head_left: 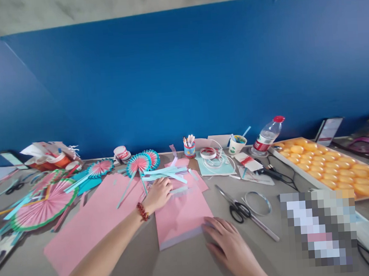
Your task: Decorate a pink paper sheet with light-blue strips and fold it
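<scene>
A pink paper sheet [184, 217] lies in front of me, a pale strip along its near edge. My right hand [230, 245] rests at the sheet's lower right corner, fingers stretched out and apart. My left hand [159, 194], with a dark red beaded bracelet [142, 211] on the wrist, is at the sheet's far left edge. Its fingers bend down by a pile of light blue paper strips [166, 172]; the fingertips are hidden, and what they hold cannot be made out. Pleated pink and blue paper fans [138, 164] sit just beyond that hand.
Black-handled scissors [240, 211], a pen [265, 229] and a coiled band [257, 203] lie right of the sheet. Farther back are a pen cup [189, 149], a paper cup [236, 144] and a bottle [267, 137]. A larger pink sheet [92, 218] and round fans [47, 202] lie left.
</scene>
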`<state>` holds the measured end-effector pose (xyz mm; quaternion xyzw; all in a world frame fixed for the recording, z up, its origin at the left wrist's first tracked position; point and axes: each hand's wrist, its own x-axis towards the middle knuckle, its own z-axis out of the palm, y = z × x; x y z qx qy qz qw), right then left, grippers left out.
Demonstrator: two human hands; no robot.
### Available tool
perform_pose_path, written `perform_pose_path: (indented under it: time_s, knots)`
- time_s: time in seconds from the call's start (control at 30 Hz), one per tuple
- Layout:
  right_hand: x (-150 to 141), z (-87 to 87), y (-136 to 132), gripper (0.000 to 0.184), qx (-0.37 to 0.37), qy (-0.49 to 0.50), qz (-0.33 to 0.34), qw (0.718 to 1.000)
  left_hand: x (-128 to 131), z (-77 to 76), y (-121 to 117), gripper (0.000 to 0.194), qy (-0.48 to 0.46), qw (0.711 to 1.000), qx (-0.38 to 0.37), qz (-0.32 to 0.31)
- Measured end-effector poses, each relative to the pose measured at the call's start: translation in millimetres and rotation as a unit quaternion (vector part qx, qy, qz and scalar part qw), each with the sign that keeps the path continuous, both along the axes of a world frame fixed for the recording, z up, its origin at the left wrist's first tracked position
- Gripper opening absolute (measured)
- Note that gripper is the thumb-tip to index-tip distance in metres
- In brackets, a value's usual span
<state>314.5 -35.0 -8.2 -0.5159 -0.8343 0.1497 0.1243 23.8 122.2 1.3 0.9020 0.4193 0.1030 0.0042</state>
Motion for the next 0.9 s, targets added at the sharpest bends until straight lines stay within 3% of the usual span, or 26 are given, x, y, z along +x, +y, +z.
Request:
perform_pose_path:
  time_s: [0.17,0.43,0.57,0.77,0.9]
  knots:
    - [6.9,-2.8,-24.7,0.039,-0.009,0.005,-0.02,1.0,12.5,-1.5,-29.7,0.01,-0.019,0.999,-0.014,-0.022]
    - [8.5,-7.4,-31.0,0.039,-0.014,0.006,-0.038,0.999,12.9,2.2,-52.8,0.021,-0.096,0.995,-0.007,0.029]
    - [6.5,0.6,-31.3,0.04,-0.038,0.008,-0.04,0.998,11.9,-6.4,-65.8,0.016,-0.123,0.99,-0.06,-0.036]
    - [6.4,2.8,-34.7,0.042,-0.051,0.01,-0.051,0.997,-2.2,-11.7,-39.5,0.019,-0.151,0.985,-0.066,0.045]
    - [5.0,4.5,-32.9,0.041,-0.047,0.012,-0.051,0.998,-6.2,-6.2,-36.7,0.02,-0.147,0.985,-0.08,0.052]
